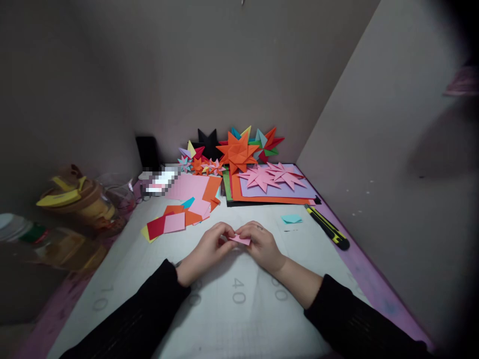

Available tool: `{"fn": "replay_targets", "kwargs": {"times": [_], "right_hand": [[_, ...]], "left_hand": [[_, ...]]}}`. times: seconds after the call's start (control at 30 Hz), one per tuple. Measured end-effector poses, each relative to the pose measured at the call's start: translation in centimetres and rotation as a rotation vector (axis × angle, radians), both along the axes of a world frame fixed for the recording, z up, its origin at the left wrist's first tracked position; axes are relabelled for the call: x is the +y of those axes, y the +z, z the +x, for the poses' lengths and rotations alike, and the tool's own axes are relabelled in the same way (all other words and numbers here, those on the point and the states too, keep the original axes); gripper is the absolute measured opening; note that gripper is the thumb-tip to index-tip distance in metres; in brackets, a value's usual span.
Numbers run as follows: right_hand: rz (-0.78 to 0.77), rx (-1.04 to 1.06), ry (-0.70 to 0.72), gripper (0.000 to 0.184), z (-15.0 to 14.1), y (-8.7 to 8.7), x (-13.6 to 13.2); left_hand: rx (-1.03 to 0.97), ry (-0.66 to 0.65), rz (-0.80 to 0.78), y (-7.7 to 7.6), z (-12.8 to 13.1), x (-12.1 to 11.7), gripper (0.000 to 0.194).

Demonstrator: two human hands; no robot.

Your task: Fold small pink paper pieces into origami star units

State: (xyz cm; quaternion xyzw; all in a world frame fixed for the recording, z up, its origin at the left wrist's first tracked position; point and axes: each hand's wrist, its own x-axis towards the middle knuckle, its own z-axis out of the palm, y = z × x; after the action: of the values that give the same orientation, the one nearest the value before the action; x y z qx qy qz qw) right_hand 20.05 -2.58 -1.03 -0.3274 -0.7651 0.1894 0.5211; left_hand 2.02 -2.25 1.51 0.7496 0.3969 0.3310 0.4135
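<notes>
A small piece of folded pink paper (240, 240) is pinched between both hands over the middle of the white mat. My left hand (212, 245) grips its left end with thumb and fingers. On its right end, my right hand (264, 247) is closed too, a ring on one finger. The fingers cover much of the paper, so its full shape is hidden. To the right of my hands lies a small folded light-blue paper (291, 219). Left of them are loose paper squares, among them a red one (156, 228) and a pink one (174, 223).
A yellow-and-black utility knife (328, 228) lies along the mat's right edge. Folded paper stars, including a big orange one (238, 151) and pink ones (261, 178), stand and lie at the back on coloured sheets. A brown container (86, 199) and a bottle (56, 244) are at left.
</notes>
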Motion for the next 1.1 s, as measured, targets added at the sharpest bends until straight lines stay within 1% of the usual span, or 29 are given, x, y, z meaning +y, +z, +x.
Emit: {"fn": "replay_targets", "kwargs": {"times": [0.13,0.4,0.57,0.7,0.8,0.9,0.97,1.03,1.1], "right_hand": [[0.070,-0.032,0.016,0.018,-0.08,0.25,-0.06],[-0.021,-0.045,-0.013,0.017,0.13,-0.01,-0.13],[0.010,-0.079,-0.011,0.018,0.14,0.04,-0.17],[0.036,-0.090,0.029,0.022,0.19,0.03,-0.17],[-0.050,-0.071,-0.013,0.025,0.17,0.07,-0.21],[-0.186,-0.029,-0.104,0.022,0.03,0.34,-0.34],[-0.258,0.008,-0.141,0.019,-0.09,0.54,-0.43],[-0.296,0.029,-0.150,0.017,-0.17,0.64,-0.49],[-0.300,0.030,-0.150,0.017,-0.20,0.64,-0.51]], "left_hand": [[-0.006,-0.007,-0.015,0.24,0.06,-0.04,0.003],[-0.025,-0.002,-0.043,0.16,-0.06,0.08,0.008],[-0.010,-0.019,-0.037,0.26,-0.01,0.03,0.004],[-0.022,-0.028,-0.049,0.26,-0.02,-0.03,0.008],[-0.044,-0.031,-0.065,0.23,-0.09,0.06,0.008],[-0.078,-0.014,-0.095,0.33,-0.11,0.19,0.009],[-0.109,-0.001,-0.128,0.42,-0.06,0.25,0.011],[-0.149,0.005,-0.184,0.44,0.03,0.28,0.014],[-0.197,0.003,-0.258,0.34,0.10,0.32,0.018]]}}
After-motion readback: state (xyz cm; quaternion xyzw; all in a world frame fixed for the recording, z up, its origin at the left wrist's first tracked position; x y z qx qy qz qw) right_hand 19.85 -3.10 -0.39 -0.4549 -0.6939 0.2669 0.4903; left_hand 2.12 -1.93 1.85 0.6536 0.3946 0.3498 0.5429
